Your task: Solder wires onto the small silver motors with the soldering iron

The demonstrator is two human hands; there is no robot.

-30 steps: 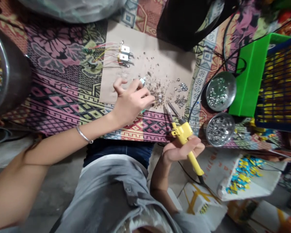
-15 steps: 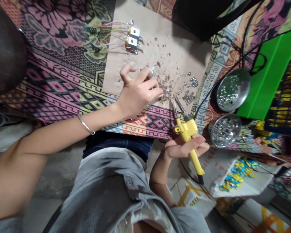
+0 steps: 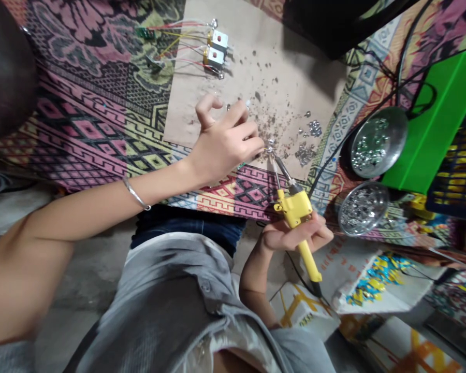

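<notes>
My right hand (image 3: 299,233) is wrapped round the grip of a yellow soldering gun (image 3: 297,207). The gun's hot tip and the thin tube beside it point up to a small shiny metal part (image 3: 271,142) on the brown board, and they seem to touch it. My left hand (image 3: 227,137) is over the board with thumb and finger pinched; a thin yellowish wire (image 3: 264,149) shows at the fingertips by that metal part. Under this hand, a white piece (image 3: 247,104) and a bit of green circuit board (image 3: 241,166) peek out; the rest is hidden.
Two small boxy motors (image 3: 216,56) with wires lie on the brown board (image 3: 186,109), among dark crumbs and small metal parts (image 3: 306,154). At right stand two metal bowls (image 3: 398,142) of small parts, a green box (image 3: 431,124) and a blue crate (image 3: 456,166). Black cables cross the cloth.
The soldering gun has moved slightly up and left, and its tip now reaches the small metal part by my left fingertips. My left hand keeps its pinch. The view has shifted a little.
</notes>
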